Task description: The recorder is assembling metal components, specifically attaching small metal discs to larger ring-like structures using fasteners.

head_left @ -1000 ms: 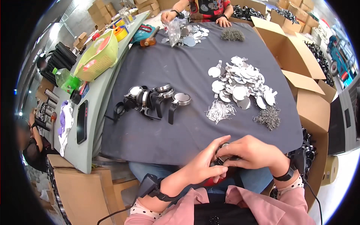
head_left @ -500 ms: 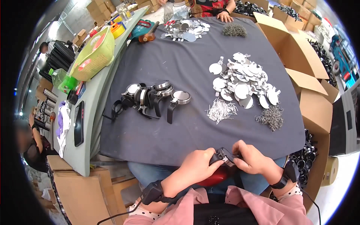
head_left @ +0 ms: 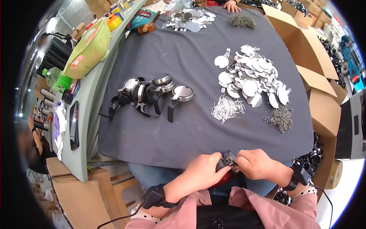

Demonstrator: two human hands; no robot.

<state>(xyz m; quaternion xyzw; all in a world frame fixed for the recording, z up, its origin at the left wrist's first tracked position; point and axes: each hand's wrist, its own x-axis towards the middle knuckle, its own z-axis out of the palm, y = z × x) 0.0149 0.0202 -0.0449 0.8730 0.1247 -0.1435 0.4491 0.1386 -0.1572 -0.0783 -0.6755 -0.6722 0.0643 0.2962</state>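
Observation:
At the near edge of the table I hold a black handle collar with a small metal hinge. My left hand is closed around its handle end, thumb along the near side. The fingers of my right hand press together against the right side of the collar by the hinge; whether a small part sits between them is hidden. Ahead to the left lie several black handles with round metal lids. On the right are loose round metal lids, a heap of thin metal pins and small wire springs.
The dark cloth covers the table. A green side table at left bears a yellow-green basket and a phone. Open cardboard boxes line the right edge. Across the table rests another person's hand, near more springs.
My right hand has moved inward and its fingers have closed in against the collar's hinge side. The collar has turned slightly in my left hand. The view has shifted a little.

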